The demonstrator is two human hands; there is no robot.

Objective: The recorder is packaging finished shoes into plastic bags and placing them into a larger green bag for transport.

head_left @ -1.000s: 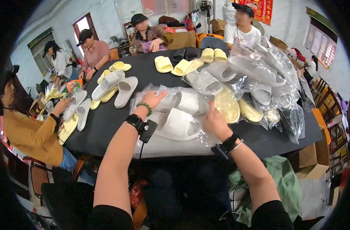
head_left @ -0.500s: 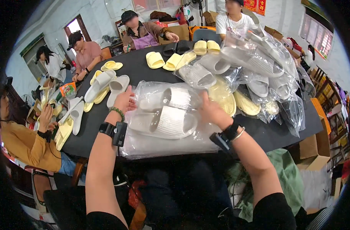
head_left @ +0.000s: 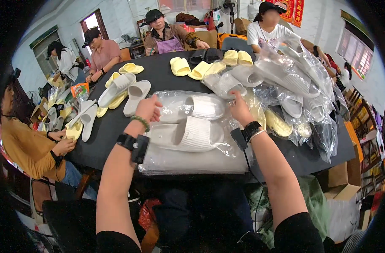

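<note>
Two pale grey slippers lie side by side before me, toes to opposite hands hard to tell under the glare. The far slipper (head_left: 206,106) is under clear plastic; the near slipper (head_left: 194,134) lies close below it, and whether plastic covers it fully I cannot tell. Beneath them is a flat stack of clear plastic bags (head_left: 192,164). My left hand (head_left: 149,110), fingers loosely stretched, is at the left edge of the plastic. By the right end of the far slipper, my right hand (head_left: 242,110) has its forefinger extended and seems to hold nothing.
Bagged grey and yellow slippers form a heap (head_left: 293,84) at the right. Loose pairs, including a grey slipper (head_left: 137,96), stand at the left on the black table (head_left: 158,69). Several people sit around it. A cardboard box (head_left: 342,175) stands at the lower right.
My right hand has moved farther away from me, and my left hand slightly to the right. The co-worker at the left has lowered their hands. The view has shifted a little.
</note>
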